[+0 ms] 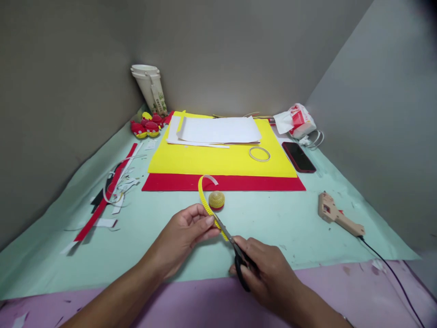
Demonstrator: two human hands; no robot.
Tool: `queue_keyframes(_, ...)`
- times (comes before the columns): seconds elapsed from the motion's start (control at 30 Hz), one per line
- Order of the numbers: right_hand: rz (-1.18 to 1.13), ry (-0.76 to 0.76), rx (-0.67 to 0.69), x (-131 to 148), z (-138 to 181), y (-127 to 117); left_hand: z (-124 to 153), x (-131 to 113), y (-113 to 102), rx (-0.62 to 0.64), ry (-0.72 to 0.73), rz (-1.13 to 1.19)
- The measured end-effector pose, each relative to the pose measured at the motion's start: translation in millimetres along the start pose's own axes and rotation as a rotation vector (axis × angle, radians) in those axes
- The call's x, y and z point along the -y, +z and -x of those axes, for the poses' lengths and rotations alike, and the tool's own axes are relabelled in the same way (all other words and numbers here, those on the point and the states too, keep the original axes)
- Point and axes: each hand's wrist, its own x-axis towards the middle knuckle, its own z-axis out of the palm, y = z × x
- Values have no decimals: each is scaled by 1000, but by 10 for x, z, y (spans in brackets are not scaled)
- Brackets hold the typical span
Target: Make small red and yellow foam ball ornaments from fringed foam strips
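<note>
My left hand (187, 234) pinches a narrow yellow strip (204, 199) whose upper end curls over and shows a pale underside. One edge of the strip looks finely notched. My right hand (268, 269) is closed round the black handles of a pair of scissors (226, 233). The scissor blades lie against the strip right beside my left fingertips. Just beyond the strip sits a small round yellow piece (216, 200) with a ribbed top and a red base.
Yellow sheets (205, 159) over a red sheet (225, 183) carry white paper (221, 130) and a ring (259, 154). A glue gun (339, 214) with a cord and a phone (299, 157) lie right. Red strips and scraps (105, 200) lie left; a white cup (148, 89) stands behind.
</note>
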Motion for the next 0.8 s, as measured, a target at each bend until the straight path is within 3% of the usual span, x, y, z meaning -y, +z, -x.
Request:
queue_keyframes(0.27,34,-14,-2,2,5,11,-8,-42,-2,-70,73,0)
queue_keyframes(0.8,45,6,38,-8,7,13,-6,-21,9,-95,90,18)
